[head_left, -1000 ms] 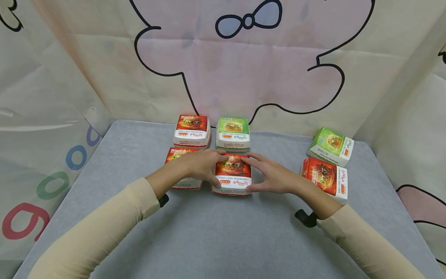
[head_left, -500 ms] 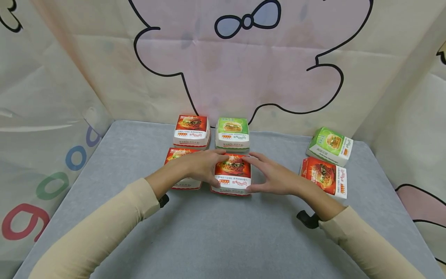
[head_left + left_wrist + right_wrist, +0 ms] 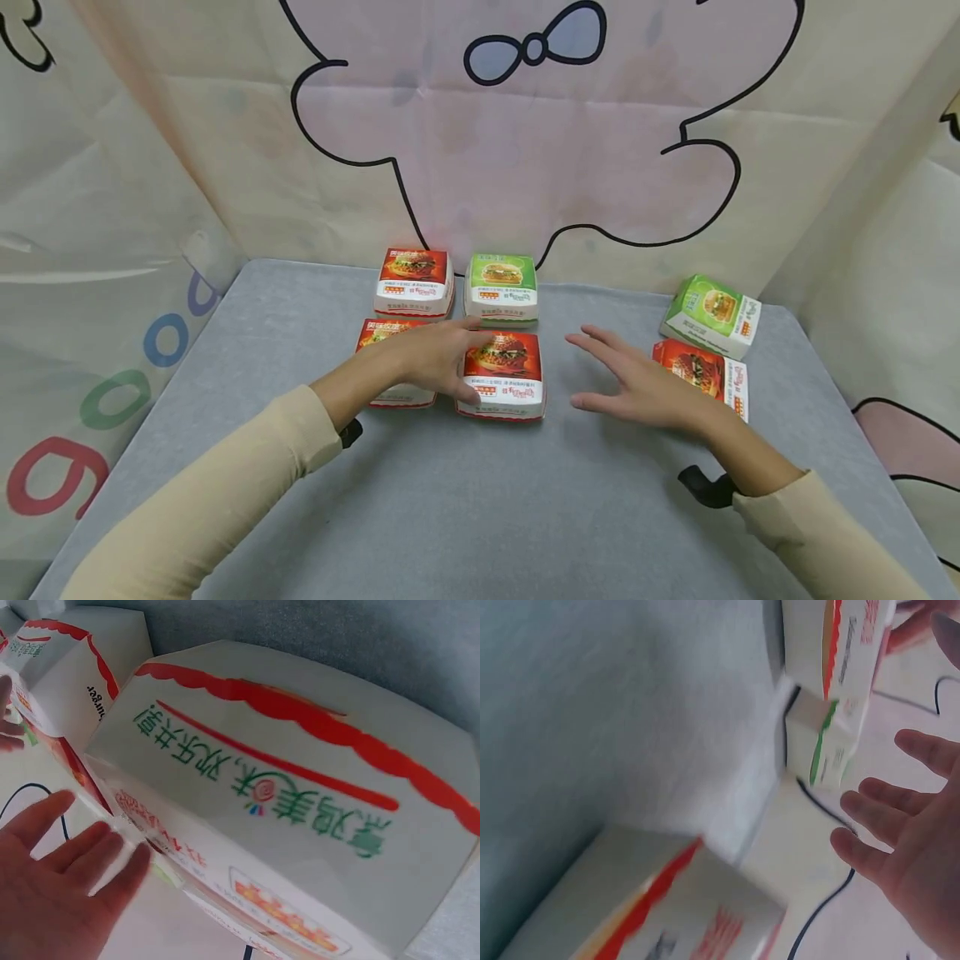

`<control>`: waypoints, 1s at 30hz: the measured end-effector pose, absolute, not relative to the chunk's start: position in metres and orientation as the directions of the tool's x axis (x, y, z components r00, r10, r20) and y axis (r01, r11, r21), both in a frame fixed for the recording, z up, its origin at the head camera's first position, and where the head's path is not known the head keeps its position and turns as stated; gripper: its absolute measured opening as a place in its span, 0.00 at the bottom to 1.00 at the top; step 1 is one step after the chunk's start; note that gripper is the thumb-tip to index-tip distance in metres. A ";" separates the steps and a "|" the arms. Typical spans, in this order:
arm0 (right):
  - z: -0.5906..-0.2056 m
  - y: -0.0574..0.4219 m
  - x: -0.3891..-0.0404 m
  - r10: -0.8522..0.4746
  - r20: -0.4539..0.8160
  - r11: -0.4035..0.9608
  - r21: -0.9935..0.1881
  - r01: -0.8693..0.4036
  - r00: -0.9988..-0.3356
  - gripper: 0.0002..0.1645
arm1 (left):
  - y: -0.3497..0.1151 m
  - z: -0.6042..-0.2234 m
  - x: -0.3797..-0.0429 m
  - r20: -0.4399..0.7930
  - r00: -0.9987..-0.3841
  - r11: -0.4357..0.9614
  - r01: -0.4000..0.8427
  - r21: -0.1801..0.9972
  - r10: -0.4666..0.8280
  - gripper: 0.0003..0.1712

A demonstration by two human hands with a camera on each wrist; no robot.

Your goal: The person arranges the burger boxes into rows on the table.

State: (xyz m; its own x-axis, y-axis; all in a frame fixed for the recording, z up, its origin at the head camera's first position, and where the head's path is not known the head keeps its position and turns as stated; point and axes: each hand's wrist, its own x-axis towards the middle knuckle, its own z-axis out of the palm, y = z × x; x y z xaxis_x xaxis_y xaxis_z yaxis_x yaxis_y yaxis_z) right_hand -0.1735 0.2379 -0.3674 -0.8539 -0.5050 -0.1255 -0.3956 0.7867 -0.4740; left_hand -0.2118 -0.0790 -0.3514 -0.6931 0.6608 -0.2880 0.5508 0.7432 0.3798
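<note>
A red-and-white burger box [image 3: 502, 375] sits at the front middle of the group. My left hand [image 3: 429, 357] rests with its fingertips right at that box's left edge, and it overlaps another red burger box [image 3: 390, 329] behind the wrist. In the left wrist view the left fingers [image 3: 97, 855] look nearly straight beside a large box side with green lettering. To the right, my right hand [image 3: 637, 383] is spread in the air, apart from the middle box and holding nothing. Its straight fingers [image 3: 874, 814] also show in the right wrist view.
Behind stand a red box [image 3: 412, 279] and a green box [image 3: 501, 283]. At the right lie a tilted green box [image 3: 712, 312] and a red box [image 3: 697, 375], the latter partly hidden by the right hand. A grey cloth [image 3: 465, 508] covers the table; printed curtains enclose it.
My right hand has left the right side of the front middle box and moved right, over toward the right-hand boxes. My left hand stays at the same box's left edge.
</note>
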 end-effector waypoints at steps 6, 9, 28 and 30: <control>-0.358 0.275 -0.166 -0.441 -0.073 0.811 -0.459 -0.362 -0.895 0.48 | -0.076 -0.351 -0.211 -0.200 -0.696 0.703 0.577 0.417 0.690 0.49; -0.355 0.293 -0.165 -0.400 -0.052 0.821 -0.463 -0.333 -0.915 0.46 | -0.074 -0.349 -0.208 -0.195 -0.688 0.689 0.577 0.439 0.700 0.48; -0.365 0.366 -0.159 -0.336 -0.065 0.820 -0.511 -0.258 -0.940 0.42 | -0.033 -0.361 -0.165 0.241 -0.740 0.458 0.601 0.655 0.628 0.38; -0.366 0.368 -0.158 -0.333 -0.061 0.817 -0.516 -0.256 -0.941 0.42 | -0.028 -0.363 -0.160 0.250 -0.735 0.450 0.608 0.654 0.630 0.39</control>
State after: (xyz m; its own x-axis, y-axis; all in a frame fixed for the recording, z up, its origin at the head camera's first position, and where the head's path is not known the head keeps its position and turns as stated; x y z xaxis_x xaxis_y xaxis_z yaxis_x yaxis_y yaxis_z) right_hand -0.1576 0.3681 -0.3656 -0.9410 -0.3329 -0.0611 -0.2557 0.8174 -0.5162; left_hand -0.1598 -0.0281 -0.3634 -0.7354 0.6298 0.2501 0.6078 0.4498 0.6544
